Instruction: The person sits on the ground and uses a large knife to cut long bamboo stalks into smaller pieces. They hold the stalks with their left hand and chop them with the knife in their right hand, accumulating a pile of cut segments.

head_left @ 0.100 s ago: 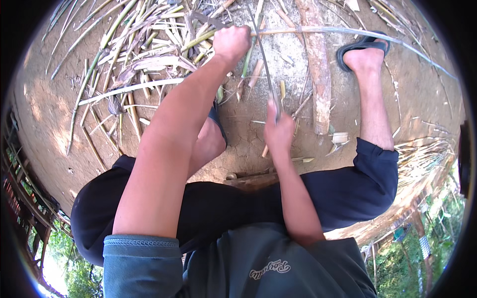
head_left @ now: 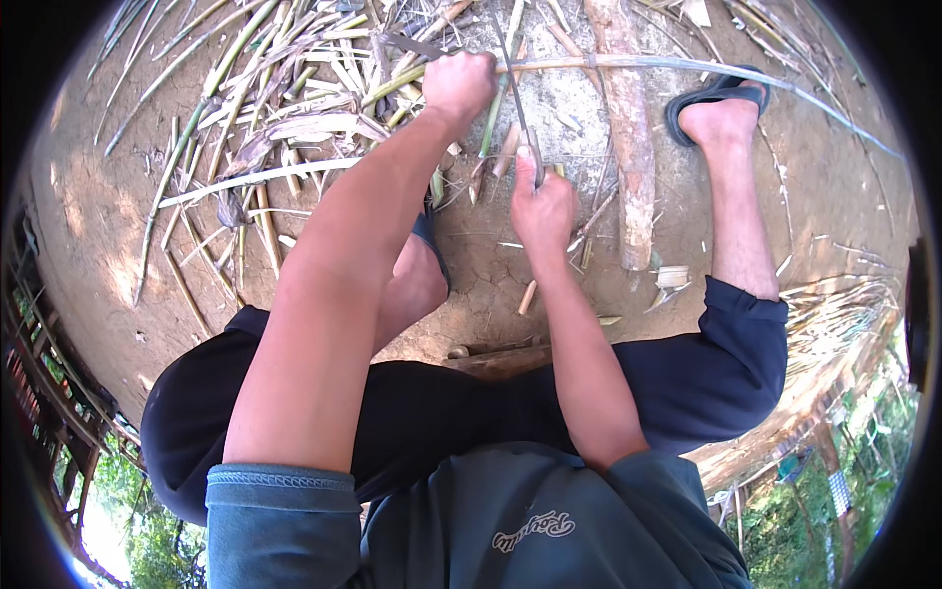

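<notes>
My left hand (head_left: 459, 83) is closed around a long, thin pale stalk (head_left: 677, 63), which reaches out to the right, crosses over a log and bends down toward the rim of the view. My right hand (head_left: 543, 206) grips a long, narrow dark blade (head_left: 512, 83), seen nearly edge-on, with the thumb laid along its near end. The blade points away from me and crosses the stalk just right of my left hand. Another dark flat blade-like piece (head_left: 414, 45) shows beyond my left hand; whether that hand touches it, I cannot tell.
A thick peeled log (head_left: 628, 147) lies on the dirt floor beneath the stalk. Cut stalks and dry husks (head_left: 304, 108) are heaped at the far left. My right foot in a dark sandal (head_left: 721, 103) stands beyond the log, and a wooden piece (head_left: 500, 361) lies near my legs.
My right hand has slid away from me and slightly left, carrying the blade farther forward across the stalk. My left hand has stayed nearly in place.
</notes>
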The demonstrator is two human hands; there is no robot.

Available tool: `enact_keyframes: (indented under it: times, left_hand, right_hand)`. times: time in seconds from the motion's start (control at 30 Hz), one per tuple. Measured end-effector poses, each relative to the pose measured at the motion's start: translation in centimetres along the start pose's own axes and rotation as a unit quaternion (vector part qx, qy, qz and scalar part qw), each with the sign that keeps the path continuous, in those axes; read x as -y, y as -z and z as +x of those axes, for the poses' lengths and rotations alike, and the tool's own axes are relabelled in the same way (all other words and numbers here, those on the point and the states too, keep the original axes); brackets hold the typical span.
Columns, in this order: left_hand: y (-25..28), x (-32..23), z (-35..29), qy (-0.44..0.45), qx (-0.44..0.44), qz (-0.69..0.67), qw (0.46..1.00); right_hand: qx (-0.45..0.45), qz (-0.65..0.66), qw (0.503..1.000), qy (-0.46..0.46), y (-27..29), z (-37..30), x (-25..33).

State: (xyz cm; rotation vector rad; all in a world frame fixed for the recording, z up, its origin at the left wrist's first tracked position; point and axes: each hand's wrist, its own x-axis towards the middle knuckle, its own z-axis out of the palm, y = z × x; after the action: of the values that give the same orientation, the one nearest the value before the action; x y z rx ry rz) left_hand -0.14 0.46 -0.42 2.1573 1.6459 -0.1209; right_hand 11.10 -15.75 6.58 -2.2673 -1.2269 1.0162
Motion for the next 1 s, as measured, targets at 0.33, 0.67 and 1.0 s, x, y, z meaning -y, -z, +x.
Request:
enact_keyframes:
  times: [0.33, 0.67, 1.0]
  left_hand:
    - [-1.8, 0.5, -0.9, -0.011, -0.056, -0.035, 0.998]
    - [-0.6, 0.8, -0.1, 0.007, 0.01, -0.029, 1.0]
    - [-1.0, -3.0, -0.2, 0.01, 0.096, -0.079, 0.992]
  right_hand:
    - [-0.031, 0.063, 0.997, -0.028, 1.1, -3.8, -1.3]
    - [-0.06, 0.131, 0.989, -0.029, 2.6, -2.3, 0.4]
    - [-0.131, 0.365, 0.92, -0.055, 7.8, 9.9, 3.5]
